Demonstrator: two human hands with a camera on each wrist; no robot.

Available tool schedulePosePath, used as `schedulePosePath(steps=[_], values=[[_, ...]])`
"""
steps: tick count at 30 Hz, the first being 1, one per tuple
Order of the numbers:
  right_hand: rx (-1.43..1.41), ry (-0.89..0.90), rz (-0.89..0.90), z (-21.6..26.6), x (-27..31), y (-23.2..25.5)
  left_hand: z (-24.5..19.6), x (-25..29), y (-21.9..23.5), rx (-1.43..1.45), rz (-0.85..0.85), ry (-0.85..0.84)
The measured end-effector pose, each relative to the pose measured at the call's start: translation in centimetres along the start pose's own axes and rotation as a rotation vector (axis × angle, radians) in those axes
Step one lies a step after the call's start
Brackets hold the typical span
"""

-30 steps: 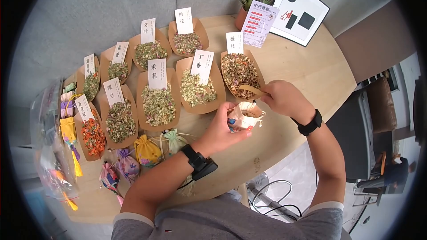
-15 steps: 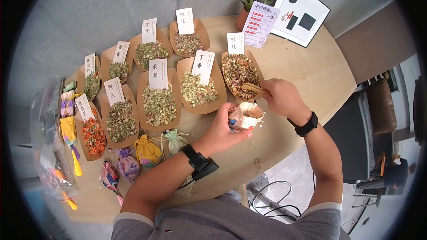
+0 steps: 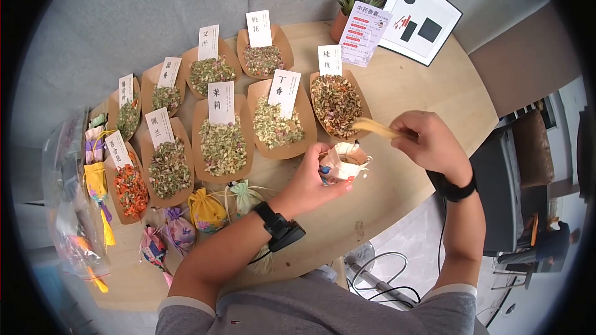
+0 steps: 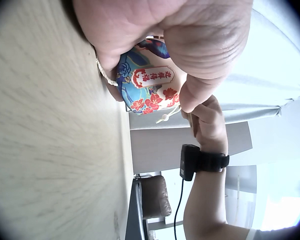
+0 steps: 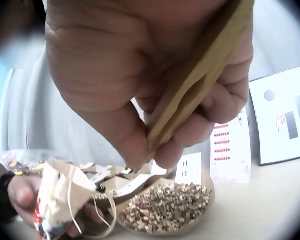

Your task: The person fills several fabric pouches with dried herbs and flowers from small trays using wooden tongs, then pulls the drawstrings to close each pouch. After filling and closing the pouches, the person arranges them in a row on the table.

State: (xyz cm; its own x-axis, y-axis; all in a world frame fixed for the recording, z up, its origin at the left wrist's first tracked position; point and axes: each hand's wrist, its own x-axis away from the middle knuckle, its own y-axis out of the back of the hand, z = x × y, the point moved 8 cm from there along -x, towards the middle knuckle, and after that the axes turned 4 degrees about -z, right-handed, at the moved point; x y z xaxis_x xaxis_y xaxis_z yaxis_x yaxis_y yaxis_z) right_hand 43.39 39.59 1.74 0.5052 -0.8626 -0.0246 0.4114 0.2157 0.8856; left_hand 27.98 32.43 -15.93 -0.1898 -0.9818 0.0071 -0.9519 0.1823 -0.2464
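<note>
My left hand (image 3: 308,177) grips a small cream drawstring pouch (image 3: 343,162) with its mouth up and open. In the left wrist view the pouch (image 4: 149,80) shows blue and red flowers and a red-bordered label, with the thumb and fingers on either side. My right hand (image 3: 429,142) pinches a wooden scoop (image 3: 379,129). The scoop's far end overlaps the near edge of the paper tray of brown herb chips (image 3: 338,105), just above and right of the pouch. From the right wrist, the scoop (image 5: 202,75) runs diagonally across the fingers; its far end is hidden.
More paper trays of dried herbs with white cards, like the jasmine-side tray (image 3: 222,149) and orange petals (image 3: 130,189), stand to the left. Tied pouches (image 3: 207,209) lie along the near side. A potted plant (image 3: 347,9), purple leaflet (image 3: 366,31) and framed picture (image 3: 422,18) stand behind.
The right hand dipped the scoop into the near end of the brown chips, then drew it back toward the right. The left hand and pouch have stayed nearly in place.
</note>
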Motion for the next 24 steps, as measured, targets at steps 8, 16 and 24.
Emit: schedulePosePath(steps=[8, 16, 24], values=[[0.042, -0.029, 0.094, -1.4, -0.3, -1.3, 0.6, -0.2, 0.1, -0.067, -0.003, -0.078], [0.211, 0.039, 0.155, -4.3, -1.3, -6.5, 0.4, 0.0, -0.1, 0.015, 0.015, -0.016], [0.321, 0.141, -0.035, -3.0, -1.9, -6.7, 0.2, 0.0, -0.1, -0.022, 0.017, -0.022]])
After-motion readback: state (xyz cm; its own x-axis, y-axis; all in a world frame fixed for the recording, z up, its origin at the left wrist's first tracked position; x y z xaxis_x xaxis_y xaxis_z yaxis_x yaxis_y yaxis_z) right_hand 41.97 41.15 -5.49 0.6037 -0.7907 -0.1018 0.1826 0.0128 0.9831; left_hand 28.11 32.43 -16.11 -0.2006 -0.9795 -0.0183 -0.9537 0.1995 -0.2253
